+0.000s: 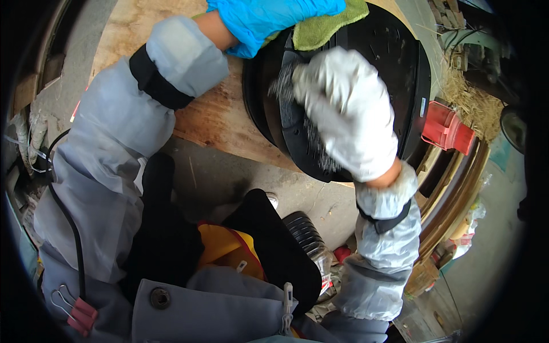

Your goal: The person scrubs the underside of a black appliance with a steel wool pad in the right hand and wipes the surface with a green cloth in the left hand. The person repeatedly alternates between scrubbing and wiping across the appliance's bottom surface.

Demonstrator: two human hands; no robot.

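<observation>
A large, glossy black, rounded part (380, 57) with raised ridges lies on a plywood board, wet-looking pale streaks across its near and left areas. My left hand (269, 23), in a blue glove, rests at its far left side with a green cloth (329, 27) under it; the fingers press together over the cloth. Above the middle of the black part is my right hand (349, 111), in a white fabric glove and smeared by motion. Its fingers are curled, and bristle-like grey streaks show beside the fingertips. The glove hides what it grips.
The plywood board (206, 123) reaches toward my knees. A red plastic piece (446, 127) sits beyond the black part's right edge, near straw (472, 103) and stacked wooden strips (452, 200). A ribbed black object (306, 231) stands on the floor by my leg.
</observation>
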